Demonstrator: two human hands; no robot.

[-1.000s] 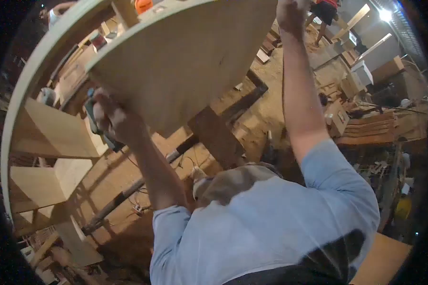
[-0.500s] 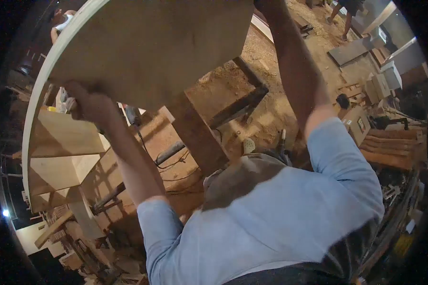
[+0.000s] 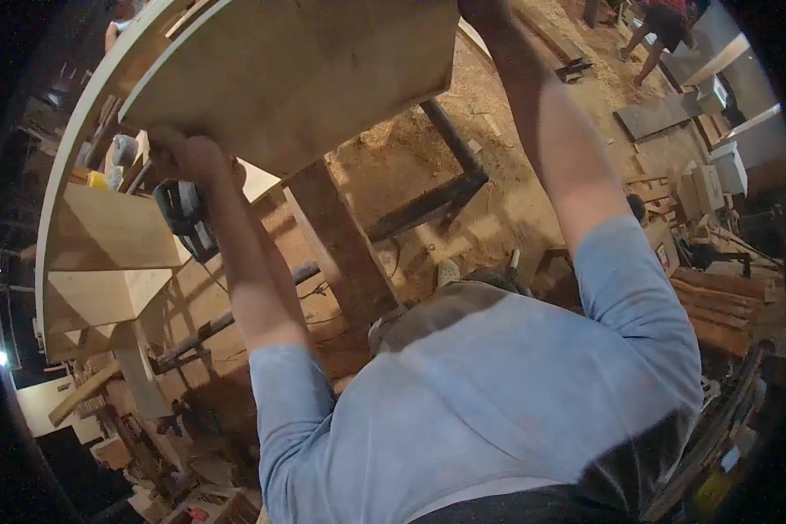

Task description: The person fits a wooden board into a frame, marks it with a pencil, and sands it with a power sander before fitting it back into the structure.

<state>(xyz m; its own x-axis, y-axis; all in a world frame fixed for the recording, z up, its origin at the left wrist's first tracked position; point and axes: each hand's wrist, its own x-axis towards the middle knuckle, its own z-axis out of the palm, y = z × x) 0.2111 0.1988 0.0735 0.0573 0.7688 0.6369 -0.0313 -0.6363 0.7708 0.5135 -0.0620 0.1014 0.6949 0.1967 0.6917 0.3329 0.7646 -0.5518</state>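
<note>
A wide wooden panel (image 3: 297,79) with a pale edge fills the upper middle of the view. My left hand (image 3: 186,157) is closed on its lower left corner. At the top edge of the view, my right hand (image 3: 485,7) is at the panel's right side, dark and partly cut off, so its fingers cannot be made out. Beyond the panel on the left runs a curved wooden frame (image 3: 58,188) with shelf-like compartments. A dark power tool (image 3: 183,214) lies just below my left hand, partly behind my forearm.
Under the panel are a wooden board (image 3: 336,244) and a dark bar frame (image 3: 428,203). Sawdust covers the floor (image 3: 515,196). Another person (image 3: 659,31) stands at the upper right, near stacked wood (image 3: 720,301). A person is partly visible at the upper left.
The panel has shifted right, away from the curved frame, uncovering a gap between their edges. My left hand has moved slightly up and right with it. More of the power tool shows.
</note>
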